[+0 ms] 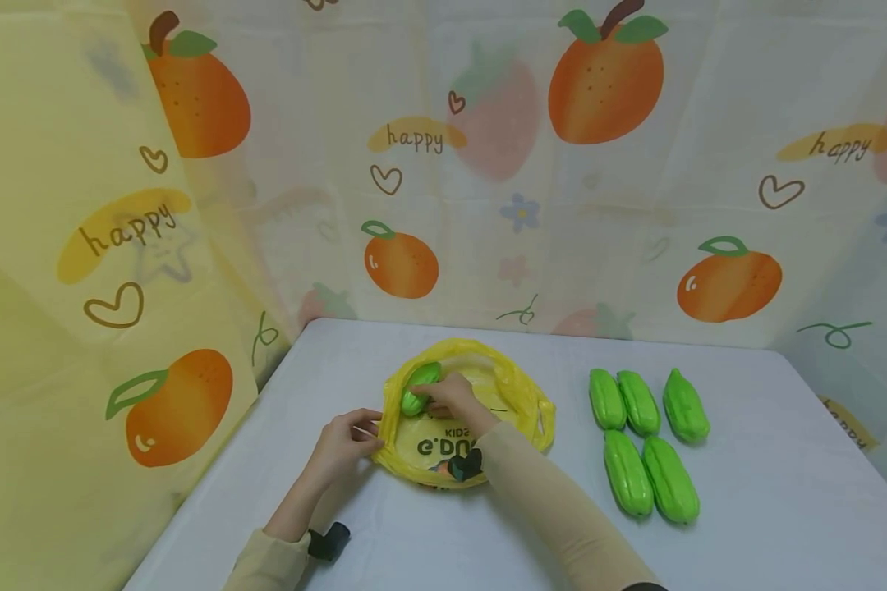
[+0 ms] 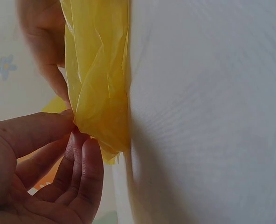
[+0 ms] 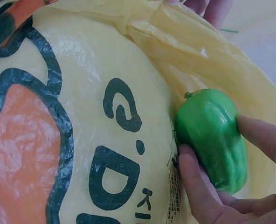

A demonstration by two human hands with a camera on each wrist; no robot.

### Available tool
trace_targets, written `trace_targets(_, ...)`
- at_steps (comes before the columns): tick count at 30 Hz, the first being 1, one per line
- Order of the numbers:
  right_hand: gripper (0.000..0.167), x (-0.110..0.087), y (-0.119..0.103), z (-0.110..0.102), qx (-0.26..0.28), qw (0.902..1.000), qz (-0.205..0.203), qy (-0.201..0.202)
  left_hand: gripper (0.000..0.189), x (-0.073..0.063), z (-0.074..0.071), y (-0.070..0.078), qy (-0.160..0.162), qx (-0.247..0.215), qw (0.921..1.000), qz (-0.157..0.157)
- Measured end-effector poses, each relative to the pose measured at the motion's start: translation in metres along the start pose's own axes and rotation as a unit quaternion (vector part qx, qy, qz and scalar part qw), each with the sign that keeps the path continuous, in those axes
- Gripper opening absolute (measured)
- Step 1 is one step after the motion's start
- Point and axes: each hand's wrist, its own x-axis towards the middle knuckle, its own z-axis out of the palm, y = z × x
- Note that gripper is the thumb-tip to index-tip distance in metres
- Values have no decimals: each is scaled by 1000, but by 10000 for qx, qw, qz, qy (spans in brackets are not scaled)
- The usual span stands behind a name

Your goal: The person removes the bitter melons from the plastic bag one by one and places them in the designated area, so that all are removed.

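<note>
A yellow plastic bag point(image 1: 528, 386) lies on the table with its mouth spread wide and its rim rolled into a ring. My left hand point(image 1: 340, 443) pinches the bag's left rim between thumb and fingers, as the left wrist view shows close up. Inside the bag, at its left wall, my right hand point(image 1: 454, 400) holds a glossy green papaya-like fruit point(image 3: 212, 135). Thumb and fingers lie on opposite sides of it in the right wrist view. I cannot tell whether the fruit rests on the bag's bottom.
Several more green papaya-like fruits point(image 1: 628, 474) lie on the white table point(image 1: 769, 460) to the right of the bag, mostly in pairs. A fruit-printed curtain point(image 1: 488, 222) hangs behind the table and along its sides. Each wrist carries a small black camera point(image 1: 330, 542).
</note>
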Motion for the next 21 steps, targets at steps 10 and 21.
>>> trace_targets(10,48,-2,4,-9,513,9979,-62,-390,35,1,1,1,-25,34,10000,18)
trace_targets(21,44,-1,7,-21,541,9969,-42,-569,34,1,1,3,13,-8,9999,-101)
